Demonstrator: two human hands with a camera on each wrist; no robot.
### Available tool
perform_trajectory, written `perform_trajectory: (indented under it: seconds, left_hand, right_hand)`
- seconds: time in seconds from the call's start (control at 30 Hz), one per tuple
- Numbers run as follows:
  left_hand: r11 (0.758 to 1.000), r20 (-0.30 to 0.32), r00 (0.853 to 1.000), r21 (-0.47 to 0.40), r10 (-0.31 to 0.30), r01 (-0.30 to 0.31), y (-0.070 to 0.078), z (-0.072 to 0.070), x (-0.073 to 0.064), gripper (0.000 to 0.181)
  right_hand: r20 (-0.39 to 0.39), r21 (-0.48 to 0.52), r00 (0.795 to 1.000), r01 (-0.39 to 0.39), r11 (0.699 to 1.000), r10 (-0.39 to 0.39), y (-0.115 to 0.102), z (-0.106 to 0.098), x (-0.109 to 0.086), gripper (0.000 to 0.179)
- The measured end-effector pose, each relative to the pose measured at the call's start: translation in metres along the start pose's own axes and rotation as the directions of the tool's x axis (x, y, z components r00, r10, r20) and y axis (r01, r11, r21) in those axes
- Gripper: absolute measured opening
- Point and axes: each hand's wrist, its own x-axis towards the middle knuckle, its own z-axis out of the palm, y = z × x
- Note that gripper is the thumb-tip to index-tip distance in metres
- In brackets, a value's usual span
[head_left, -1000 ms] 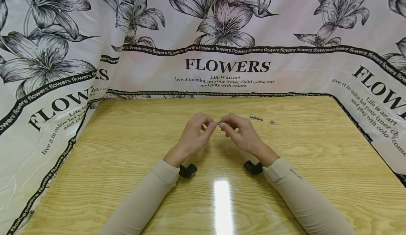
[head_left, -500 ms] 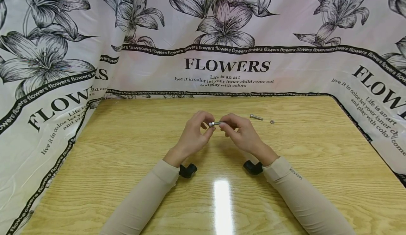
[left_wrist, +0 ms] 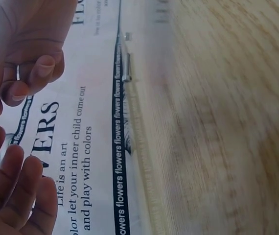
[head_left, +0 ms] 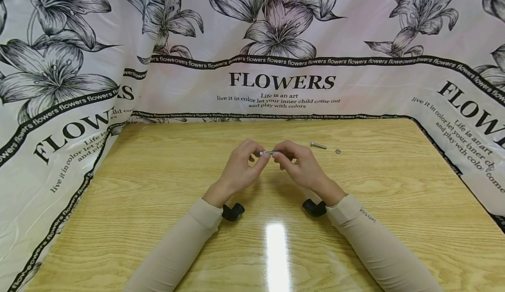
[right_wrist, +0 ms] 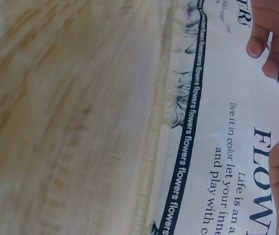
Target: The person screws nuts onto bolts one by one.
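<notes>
Over the middle of the table, a metal bolt [head_left: 271, 152] lies roughly level between both hands. My left hand [head_left: 245, 165] pinches it near its head, thumb in front and index finger behind. A nut seems to sit near that end, mostly hidden by the fingers. The far end of the shank is pinched by thumb and index finger of my right hand [head_left: 296, 162], which cover its tip. In the left wrist view, the left hand's other fingers [left_wrist: 29, 188] are loosely bent; the bolt is barely visible there. The right wrist view shows parts of both hands, without the bolt clearly showing.
A second bolt [head_left: 318, 145] and a loose nut [head_left: 338, 151] lie on the wooden table [head_left: 158, 173], right of and beyond my right hand. A flower-printed cloth [head_left: 284, 86] hangs behind the table and along its sides. Black wrist-camera mounts [head_left: 233, 212] sit at both wrists.
Half a second ago the left thumb and index finger stood apart, exposing the bolt head and nut; now they have closed on that end again. The right hand keeps its place.
</notes>
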Motion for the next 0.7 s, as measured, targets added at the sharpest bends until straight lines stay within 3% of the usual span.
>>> perform_trajectory:
  seconds: [0.2,0.3,0.47,0.7]
  left_hand:
    - [1.000,0.000,1.000,-0.010,-0.001,0.001,-0.0004,-0.0001,-0.0003,0.013]
    - [0.999,-0.012,0.999,-0.016,0.043,-0.043,-0.0007,-0.0003,0.0005,0.020]
    - [0.993,-0.025,0.993,-0.005,0.115,-0.115,-0.0020,-0.0001,0.0024,0.018]
    - [0.995,-0.033,0.995,0.000,0.097,-0.097,-0.0025,0.0003,0.0016,0.012]
  right_hand:
    - [0.006,-0.001,1.000,-0.009,1.000,0.009,-0.0015,-0.0003,0.0001,0.008]
    - [0.010,-0.001,1.000,-0.015,1.000,0.015,-0.0017,-0.0004,-0.0002,0.008]
    - [0.009,-0.002,1.000,-0.016,1.000,0.016,-0.0017,-0.0003,-0.0001,0.008]
    - [0.007,-0.008,1.000,-0.013,1.000,0.013,-0.0020,-0.0005,0.0001,0.008]
